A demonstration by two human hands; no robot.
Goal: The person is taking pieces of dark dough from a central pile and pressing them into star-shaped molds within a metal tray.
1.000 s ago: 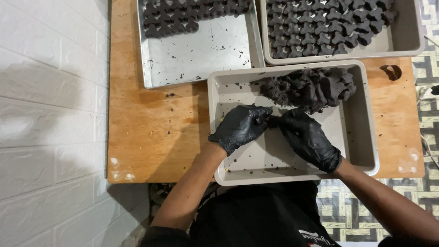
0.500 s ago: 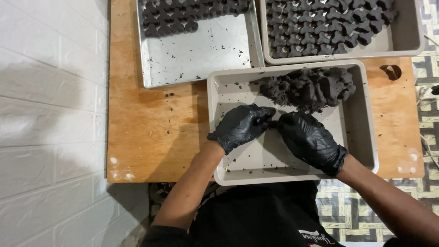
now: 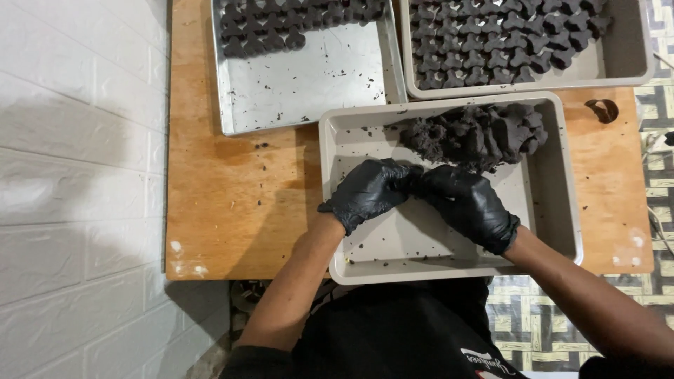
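Both hands wear black gloves and meet fingertip to fingertip inside a beige tray (image 3: 562, 210). The left hand (image 3: 368, 193) and right hand (image 3: 467, 203) are curled together, though what they pinch is hidden. A heap of dark dough (image 3: 477, 133) lies just beyond them, touching their fingertips, in the tray's far right corner on the wooden counter (image 3: 232, 203).

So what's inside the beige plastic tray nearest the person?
In the beige plastic tray: a heap of dark dough-like lumps at the far end, scattered crumbs, and both black-gloved hands, left and right. Whatever the fingertips pinch between them is hidden.
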